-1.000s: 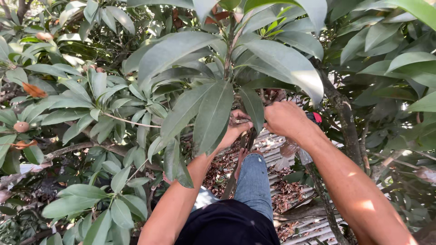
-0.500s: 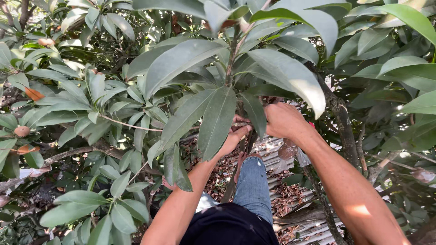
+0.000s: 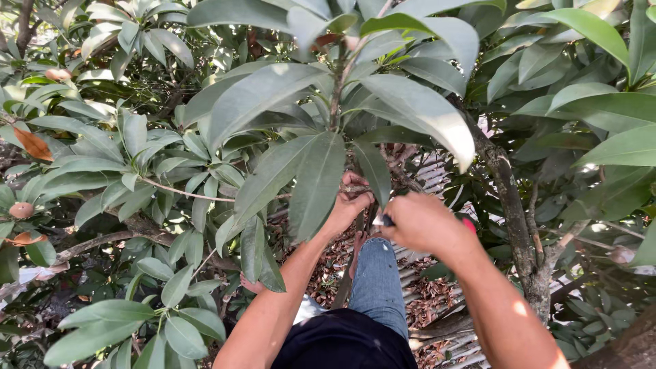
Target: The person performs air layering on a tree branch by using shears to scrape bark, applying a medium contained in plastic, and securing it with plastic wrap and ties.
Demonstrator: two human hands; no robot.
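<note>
The left hand (image 3: 350,203) is closed around a thin twig (image 3: 335,102) under a cluster of big green leaves (image 3: 316,183); its fingers curl over the stem where the leaves hang down and partly hide the knuckles. The right hand (image 3: 420,222) is closed in a fist just beside it, to the right and a little lower, clamped on a small tool (image 3: 387,220). Only a dark tip shows at the thumb side and a bit of red handle (image 3: 469,224) at the far side of the fist, so what kind of tool it is cannot be told. The tip points at the twig close to the left hand's fingers; whether it touches the wood is hidden.

Both forearms reach up from the bottom edge of the view. Between them shows a leg in blue jeans (image 3: 378,287), above a dark shirt (image 3: 342,342). Beyond the leg, far below, lie brown dead leaves (image 3: 328,263) and pale slats (image 3: 417,280).

A thicker grey branch (image 3: 512,205) runs down on the right, near the right forearm. At the far left, small brown fruits (image 3: 20,210) hang among the foliage, well apart from the hands.
</note>
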